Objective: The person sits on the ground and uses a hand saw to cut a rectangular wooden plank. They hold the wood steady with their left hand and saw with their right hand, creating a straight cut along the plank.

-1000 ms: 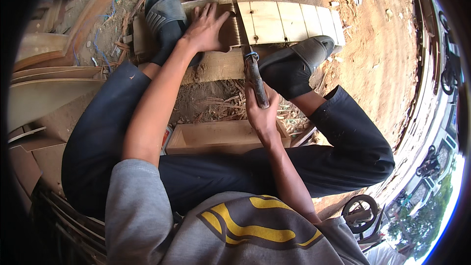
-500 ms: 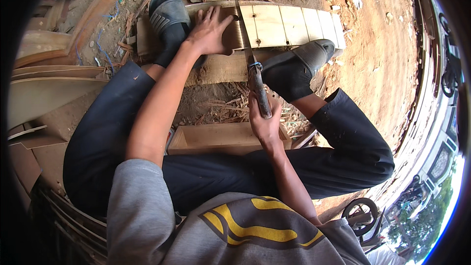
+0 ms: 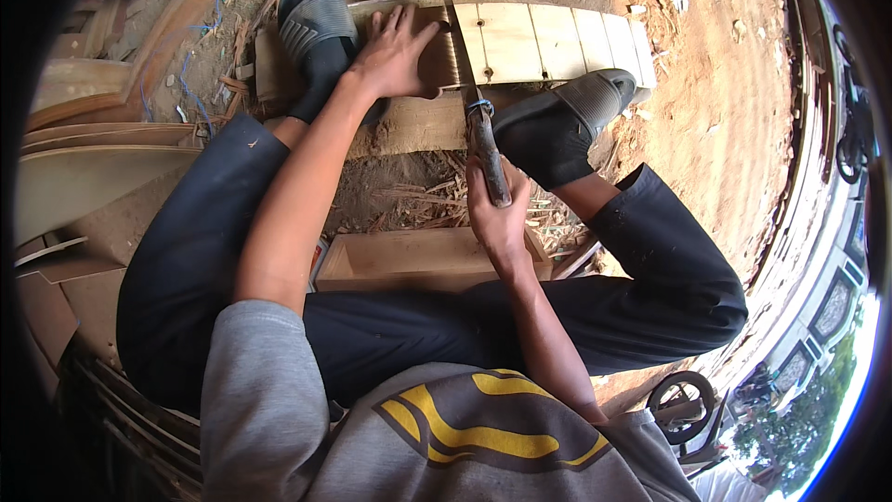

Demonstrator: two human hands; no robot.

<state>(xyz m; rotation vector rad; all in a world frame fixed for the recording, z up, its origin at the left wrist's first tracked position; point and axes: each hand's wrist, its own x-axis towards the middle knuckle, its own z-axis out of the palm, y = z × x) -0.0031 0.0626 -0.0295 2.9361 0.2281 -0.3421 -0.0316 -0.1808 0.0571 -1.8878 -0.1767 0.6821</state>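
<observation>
The left foot (image 3: 316,23) is planted at the left end of a board (image 3: 557,37); beside it the left hand (image 3: 395,60) lies flat on the board's brown part, fingers splayed, grasping nothing; next the saw (image 3: 483,130) crosses the board where brown meets pale, its handle clenched in the right hand's (image 3: 499,214) fingers; the right foot (image 3: 590,102) is at the near edge of the pale, dark-lined part; sawing across seems in hand, though cut depth is unclear; another stroke would want firm bracing and a straight blade.
</observation>
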